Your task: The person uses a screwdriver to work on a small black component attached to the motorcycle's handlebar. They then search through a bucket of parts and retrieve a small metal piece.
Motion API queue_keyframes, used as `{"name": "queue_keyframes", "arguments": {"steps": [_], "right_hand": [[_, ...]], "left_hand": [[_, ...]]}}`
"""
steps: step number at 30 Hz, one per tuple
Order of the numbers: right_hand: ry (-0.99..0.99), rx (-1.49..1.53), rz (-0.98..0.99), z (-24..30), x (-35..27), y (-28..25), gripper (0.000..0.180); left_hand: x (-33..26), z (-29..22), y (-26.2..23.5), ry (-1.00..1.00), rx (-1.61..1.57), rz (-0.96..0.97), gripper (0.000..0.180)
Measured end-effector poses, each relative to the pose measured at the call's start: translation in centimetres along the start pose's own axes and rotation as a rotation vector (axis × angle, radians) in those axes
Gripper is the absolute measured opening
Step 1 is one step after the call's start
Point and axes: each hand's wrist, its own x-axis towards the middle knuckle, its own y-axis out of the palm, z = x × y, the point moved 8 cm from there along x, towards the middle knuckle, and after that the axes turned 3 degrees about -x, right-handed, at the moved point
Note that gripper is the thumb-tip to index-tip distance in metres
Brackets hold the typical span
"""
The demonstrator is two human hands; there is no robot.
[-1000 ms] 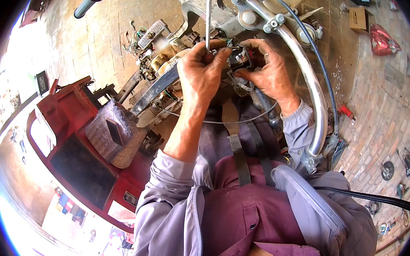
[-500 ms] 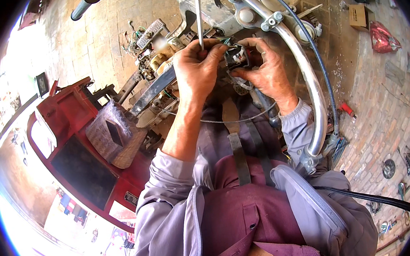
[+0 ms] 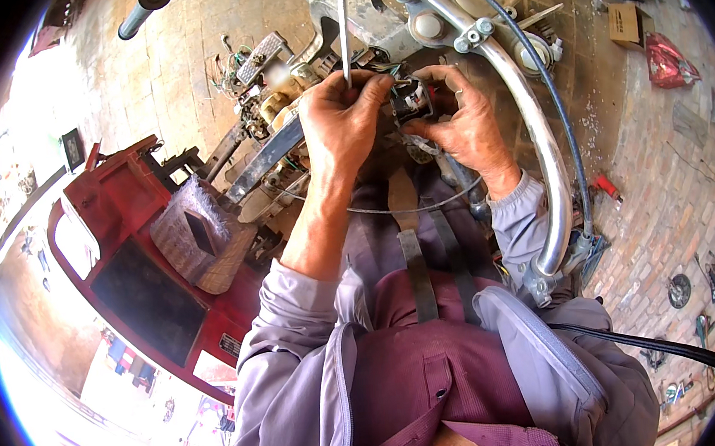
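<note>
My left hand [image 3: 342, 120] is closed around the lower end of a thin metal rod [image 3: 344, 25] that stands upright. Its tip goes down by a small black switch block [image 3: 411, 99] with wires. My right hand [image 3: 467, 124] holds that block from the right, thumb and fingers wrapped around it. Both hands work just below the chrome handlebar [image 3: 533, 128] of a motorcycle, near its clamp bolts [image 3: 465, 37]. A thin steel cable [image 3: 398, 210] sags under my wrists.
A red vehicle body [image 3: 128, 264] with a woven pad [image 3: 197, 234] stands at the left. Engine parts and wiring [image 3: 260, 80] lie ahead. On the brick floor at the right are a red bag [image 3: 668, 60], a cardboard box [image 3: 627, 22] and scattered tools [image 3: 700, 323].
The rod in my left hand has swung from slightly tilted to upright. Both hands stay in the same place on the switch block.
</note>
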Motion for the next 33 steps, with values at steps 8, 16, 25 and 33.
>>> {"name": "queue_keyframes", "arguments": {"steps": [8,16,25,33], "right_hand": [[-0.001,-0.012,-0.011,-0.3,0.0,-0.1,0.057],[-0.021,-0.029,-0.015,-0.2,-0.1,0.0,0.057],[-0.053,-0.078,-0.031,0.2,-0.2,-0.3,0.059],[-0.032,-0.18,0.0,0.5,-0.1,-0.2,0.06]], "left_hand": [[0.0,-1.2,0.4,0.092,0.028,0.052,0.019],[0.5,-0.1,0.0,0.094,0.186,0.046,0.017],[0.1,-0.4,0.1,0.04,0.165,0.046,0.024],[0.5,0.2,0.7,0.041,0.277,0.125,0.017]]}}
